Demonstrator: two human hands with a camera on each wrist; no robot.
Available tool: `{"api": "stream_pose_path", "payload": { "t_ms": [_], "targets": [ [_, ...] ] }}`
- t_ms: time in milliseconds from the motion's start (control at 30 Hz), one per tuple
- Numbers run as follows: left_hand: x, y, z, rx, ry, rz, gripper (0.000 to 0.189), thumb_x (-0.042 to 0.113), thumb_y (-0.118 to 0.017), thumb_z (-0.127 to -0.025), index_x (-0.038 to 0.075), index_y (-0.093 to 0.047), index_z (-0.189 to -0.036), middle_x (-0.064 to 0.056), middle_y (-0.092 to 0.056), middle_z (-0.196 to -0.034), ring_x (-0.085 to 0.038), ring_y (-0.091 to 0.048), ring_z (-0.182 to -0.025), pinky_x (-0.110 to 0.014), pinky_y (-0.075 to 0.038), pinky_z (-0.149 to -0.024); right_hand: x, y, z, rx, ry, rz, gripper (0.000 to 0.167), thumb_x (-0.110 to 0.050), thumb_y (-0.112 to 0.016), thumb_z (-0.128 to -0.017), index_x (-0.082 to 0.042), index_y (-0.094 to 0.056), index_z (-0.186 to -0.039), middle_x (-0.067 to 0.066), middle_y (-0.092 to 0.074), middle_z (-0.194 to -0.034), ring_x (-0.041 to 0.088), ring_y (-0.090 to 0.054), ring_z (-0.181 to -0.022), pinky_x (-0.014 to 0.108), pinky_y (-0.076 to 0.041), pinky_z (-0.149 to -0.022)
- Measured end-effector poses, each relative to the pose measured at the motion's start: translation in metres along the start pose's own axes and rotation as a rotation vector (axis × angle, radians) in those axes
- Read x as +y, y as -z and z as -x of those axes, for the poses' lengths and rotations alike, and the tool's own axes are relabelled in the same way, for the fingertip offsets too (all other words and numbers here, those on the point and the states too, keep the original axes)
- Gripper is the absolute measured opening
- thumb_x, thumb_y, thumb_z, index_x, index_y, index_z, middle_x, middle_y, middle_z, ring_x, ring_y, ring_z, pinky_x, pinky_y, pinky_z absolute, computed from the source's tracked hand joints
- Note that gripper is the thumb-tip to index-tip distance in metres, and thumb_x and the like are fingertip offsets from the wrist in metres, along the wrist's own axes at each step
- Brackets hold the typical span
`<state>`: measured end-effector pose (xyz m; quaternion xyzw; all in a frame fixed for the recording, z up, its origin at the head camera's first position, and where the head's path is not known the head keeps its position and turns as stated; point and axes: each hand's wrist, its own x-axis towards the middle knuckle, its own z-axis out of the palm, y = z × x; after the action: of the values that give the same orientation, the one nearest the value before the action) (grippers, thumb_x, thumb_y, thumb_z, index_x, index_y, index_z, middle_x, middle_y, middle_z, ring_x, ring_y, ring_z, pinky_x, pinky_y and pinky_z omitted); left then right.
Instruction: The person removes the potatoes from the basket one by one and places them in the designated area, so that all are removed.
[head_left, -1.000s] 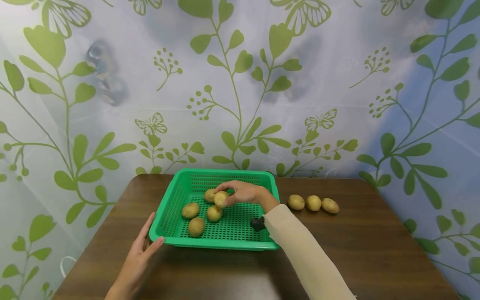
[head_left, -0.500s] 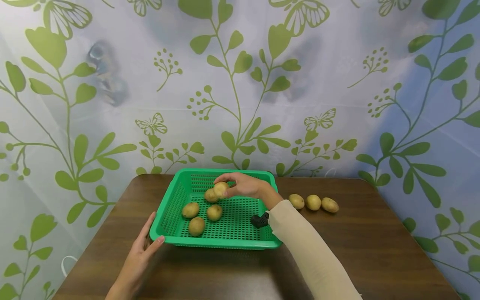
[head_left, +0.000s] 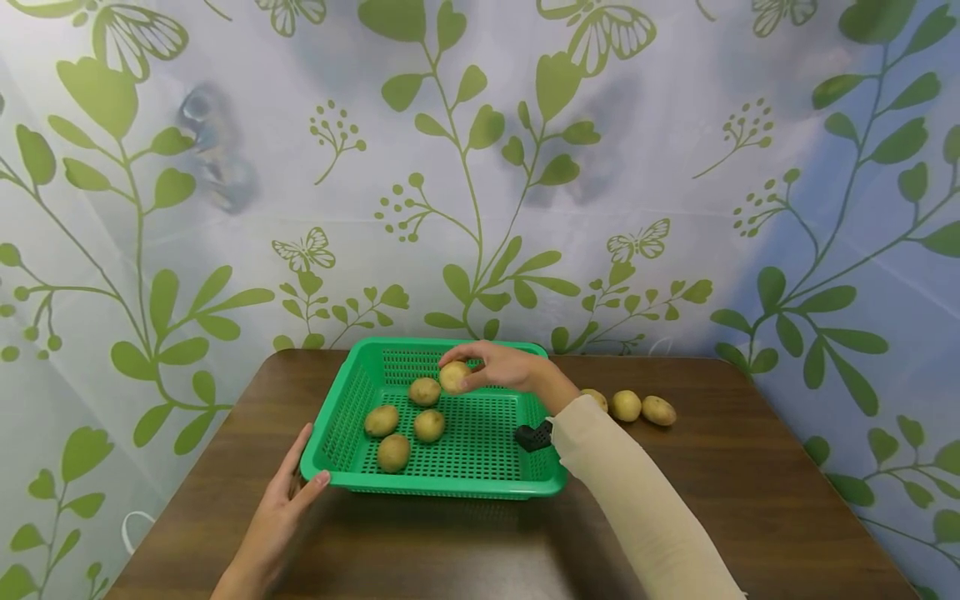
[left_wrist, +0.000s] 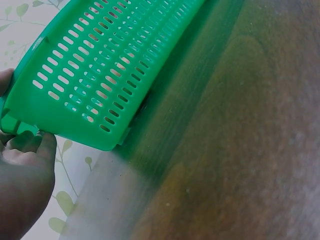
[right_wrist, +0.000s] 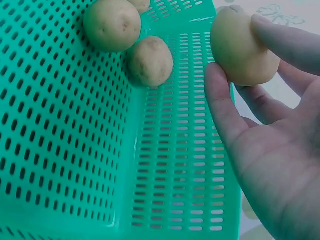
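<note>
My right hand [head_left: 498, 367] pinches a potato [head_left: 453, 377] above the back part of a green plastic basket [head_left: 480, 486]. In the right wrist view, the thumb and fingers hold that potato [right_wrist: 240, 50] by its sides, over the basket's slotted wall. Several other potatoes lie on the basket floor, among them a rounder potato [head_left: 429, 426] near the middle. My left hand [head_left: 276, 508] grips the rim at the basket's front left corner. Seen from the left wrist, fingers [left_wrist: 46, 147] curl under the rim; the basket's slotted side [left_wrist: 100, 65] faces the camera.
Three potatoes [head_left: 626, 406] lie in a row on the brown wooden table [head_left: 735, 483], right of the basket; the nearest is partly hidden by the right arm. A leaf-patterned curtain [head_left: 480, 167] hangs behind the table. A black device [head_left: 533, 436] sits at the right wrist.
My right hand has raised the pinched potato off the others and carried it back and slightly right. The left hand has stayed on the basket's corner.
</note>
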<state>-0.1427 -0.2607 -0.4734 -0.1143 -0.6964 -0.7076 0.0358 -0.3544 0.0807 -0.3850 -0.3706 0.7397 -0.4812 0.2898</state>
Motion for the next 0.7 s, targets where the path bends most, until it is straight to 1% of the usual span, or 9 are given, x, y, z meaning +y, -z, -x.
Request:
{"api": "stream_pose_path", "payload": {
  "t_ms": [133,167,200,367,533,700],
  "targets": [
    [0.000,0.000,0.001,-0.002,-0.004,-0.006,0.073,0.003,-0.047,-0.110,0.013,-0.005,-0.168,-0.024,-0.002,-0.169,0.006,-0.037,-0.137,-0.014,-0.041,-0.100,-0.001,0.003,0.005,0.001,-0.007,0.050,0.045,-0.009,-0.069,-0.101,-0.005,-0.057,-0.144,0.010,-0.054,-0.146,0.023,-0.051,-0.129,0.043,-0.043,-0.107],
    [0.000,0.000,0.001,-0.004,-0.004,-0.008,0.073,0.003,-0.047,-0.110,0.013,-0.005,-0.168,-0.024,-0.001,-0.169,0.007,-0.036,-0.137,-0.014,-0.041,-0.101,-0.002,0.003,0.007,0.004,-0.013,0.065,0.046,-0.010,-0.069,-0.101,-0.006,-0.057,-0.144,0.007,-0.055,-0.145,0.022,-0.050,-0.130,0.043,-0.043,-0.107],
    [0.000,0.000,0.001,-0.006,-0.005,-0.012,0.073,0.003,-0.047,-0.110,0.013,-0.005,-0.168,-0.024,0.000,-0.169,0.008,-0.036,-0.137,-0.014,-0.041,-0.101,-0.003,0.003,0.008,0.004,-0.014,0.072,0.046,-0.010,-0.069,-0.101,-0.006,-0.057,-0.145,0.007,-0.055,-0.145,0.022,-0.051,-0.130,0.043,-0.043,-0.107],
    [-0.001,0.001,0.001,-0.005,-0.005,-0.019,0.073,0.003,-0.047,-0.110,0.013,-0.005,-0.168,-0.023,0.001,-0.169,0.009,-0.034,-0.137,-0.014,-0.040,-0.101,-0.001,0.005,0.012,0.011,-0.018,0.084,0.045,-0.011,-0.069,-0.101,-0.008,-0.058,-0.144,0.006,-0.056,-0.144,0.024,-0.050,-0.131,0.044,-0.045,-0.106],
    [-0.002,0.001,0.001,0.000,0.006,-0.031,0.073,0.004,-0.048,-0.110,0.015,-0.005,-0.168,-0.022,-0.001,-0.170,0.006,-0.033,-0.138,-0.014,-0.040,-0.101,-0.003,0.007,0.018,0.015,-0.031,0.104,0.044,-0.010,-0.069,-0.101,-0.010,-0.058,-0.144,0.010,-0.054,-0.147,0.024,-0.048,-0.134,0.044,-0.043,-0.107],
    [-0.002,0.001,0.000,-0.003,0.001,-0.028,0.073,0.004,-0.048,-0.110,0.014,-0.005,-0.168,-0.022,-0.001,-0.169,0.007,-0.034,-0.138,-0.015,-0.040,-0.101,-0.003,0.010,0.023,0.020,-0.058,0.123,0.045,-0.012,-0.071,-0.100,-0.013,-0.059,-0.144,0.003,-0.054,-0.146,0.025,-0.048,-0.134,0.044,-0.046,-0.105]
  ]
}}
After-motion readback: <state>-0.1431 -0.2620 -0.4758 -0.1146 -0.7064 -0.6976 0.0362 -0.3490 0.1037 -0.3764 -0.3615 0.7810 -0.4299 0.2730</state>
